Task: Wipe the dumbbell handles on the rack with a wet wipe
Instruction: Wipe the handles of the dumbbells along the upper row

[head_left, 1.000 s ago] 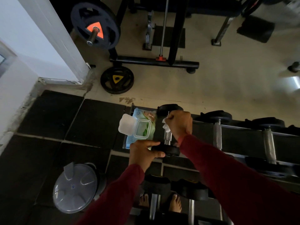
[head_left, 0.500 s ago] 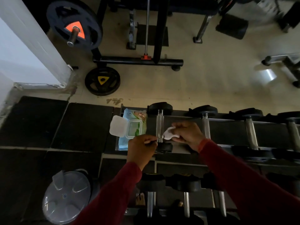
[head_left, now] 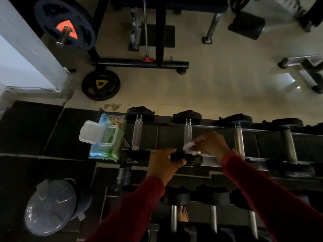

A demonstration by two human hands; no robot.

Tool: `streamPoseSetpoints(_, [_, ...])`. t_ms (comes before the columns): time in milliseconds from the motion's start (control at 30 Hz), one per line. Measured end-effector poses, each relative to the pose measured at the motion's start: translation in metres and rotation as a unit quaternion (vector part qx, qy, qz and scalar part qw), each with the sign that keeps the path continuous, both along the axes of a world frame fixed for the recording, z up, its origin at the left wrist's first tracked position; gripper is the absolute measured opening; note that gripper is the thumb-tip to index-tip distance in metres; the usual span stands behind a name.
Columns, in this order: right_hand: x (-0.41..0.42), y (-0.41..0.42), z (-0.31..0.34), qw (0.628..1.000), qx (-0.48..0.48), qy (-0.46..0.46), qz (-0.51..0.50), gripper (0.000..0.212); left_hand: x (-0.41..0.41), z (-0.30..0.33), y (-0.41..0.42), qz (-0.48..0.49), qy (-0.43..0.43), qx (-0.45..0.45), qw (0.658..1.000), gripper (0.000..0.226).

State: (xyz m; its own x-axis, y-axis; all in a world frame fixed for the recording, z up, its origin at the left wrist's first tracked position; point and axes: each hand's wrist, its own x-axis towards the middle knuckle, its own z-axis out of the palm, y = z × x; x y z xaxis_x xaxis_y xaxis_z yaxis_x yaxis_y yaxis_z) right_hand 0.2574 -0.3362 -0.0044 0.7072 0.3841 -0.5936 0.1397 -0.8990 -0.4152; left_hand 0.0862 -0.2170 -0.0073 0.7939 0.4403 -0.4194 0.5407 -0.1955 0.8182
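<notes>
Right hand (head_left: pixel 212 145) covers near end of 2nd dumbbell handle (head_left: pixel 188 131); wipe (head_left: pixel 189 147) mostly hidden in fingers. Rack (head_left: pixel 209 161) cut off at right edge. Lower-tier dumbbells (head_left: pixel 176 198) too dark, partly behind sleeves (head_left: pixel 262 198).

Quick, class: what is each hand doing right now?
Left hand: grips the near weight of the second dumbbell.
Right hand: pinches the wipe at its handle.
</notes>
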Motion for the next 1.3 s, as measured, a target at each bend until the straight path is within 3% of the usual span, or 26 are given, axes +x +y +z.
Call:
streamPoseSetpoints(133, [-0.001, 0.007, -0.012, 0.999, 0.039, 0.006, 0.022, 0.018, 0.012, -0.007, -0.029, 0.06, 0.034, 0.015, 0.998, 0.026])
streamPoseSetpoints(333, [-0.014, 0.033, -0.029, 0.983, 0.044, -0.119, 0.135, 0.014, 0.016, -0.007, -0.04, 0.148, 0.03, 0.015, 0.988, 0.036])
streamPoseSetpoints(467, [-0.002, 0.029, -0.029, 0.979, 0.03, -0.106, 0.172, 0.017, 0.018, -0.011, -0.042, 0.174, 0.037, 0.016, 0.984, 0.048])
streamPoseSetpoints(633, [0.018, -0.007, -0.02, 0.986, 0.04, -0.025, 0.161, 0.014, 0.02, -0.015, -0.041, 0.179, 0.047, 0.03, 0.982, 0.054])
streamPoseSetpoints(800, [0.004, 0.007, -0.022, 0.991, 0.072, -0.016, 0.115, 0.021, 0.019, -0.016, -0.04, 0.187, 0.049, 0.03, 0.981, 0.051])
streamPoseSetpoints(967, [-0.016, 0.031, -0.033, 0.987, 0.062, -0.095, 0.117, 0.022, 0.018, -0.015, -0.04, 0.186, 0.047, 0.017, 0.981, 0.042])
streamPoseSetpoints(1300, [0.013, -0.008, -0.033, 0.997, 0.038, 0.008, 0.074, 0.015, 0.018, -0.024, -0.04, 0.184, 0.042, 0.023, 0.982, 0.049])
